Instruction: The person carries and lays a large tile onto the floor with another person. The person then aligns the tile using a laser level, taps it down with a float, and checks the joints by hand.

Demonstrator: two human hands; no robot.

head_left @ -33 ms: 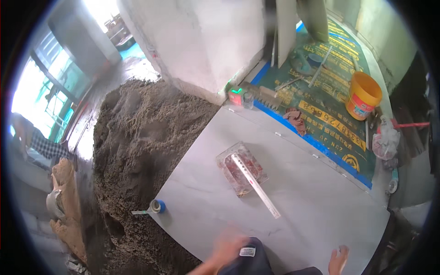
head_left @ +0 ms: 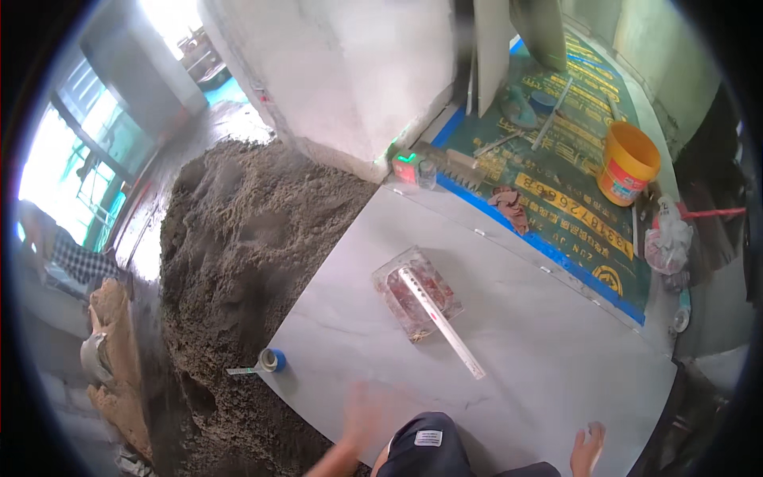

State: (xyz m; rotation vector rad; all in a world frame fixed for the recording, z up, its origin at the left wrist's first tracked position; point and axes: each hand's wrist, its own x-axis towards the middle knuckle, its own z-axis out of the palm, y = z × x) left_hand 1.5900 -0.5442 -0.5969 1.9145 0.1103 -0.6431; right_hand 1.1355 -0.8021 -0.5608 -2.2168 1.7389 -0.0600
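My left hand [head_left: 363, 415] is smeared by motion over the near edge of a large pale grey tile [head_left: 540, 334], beside my dark-clad knee [head_left: 429, 445]. Its fingers cannot be made out. On the tile's near right part rests my right hand [head_left: 586, 449], fingers loosely bent and apart, with nothing visible in it. Further ahead lies a mortar-smeared reddish rectangular block [head_left: 397, 306], with a white bar [head_left: 445, 326] across it; neither hand touches them. At the tile's left corner sits a small blue round thing [head_left: 273, 360] with a pale strip sticking out.
Rough grey-brown mortar [head_left: 238, 238] borders the tile on the left. Beyond a blue-taped edge [head_left: 548, 258], green sheeting [head_left: 564, 167] holds a notched trowel [head_left: 461, 171], a rag [head_left: 509, 208] and an orange bucket [head_left: 628, 163]. A torn sack [head_left: 111, 358] and another person's checked sleeve [head_left: 79, 254] are far left.
My left hand has moved left and slightly forward, away from my knee. My right hand and the things on the tile have stayed put.
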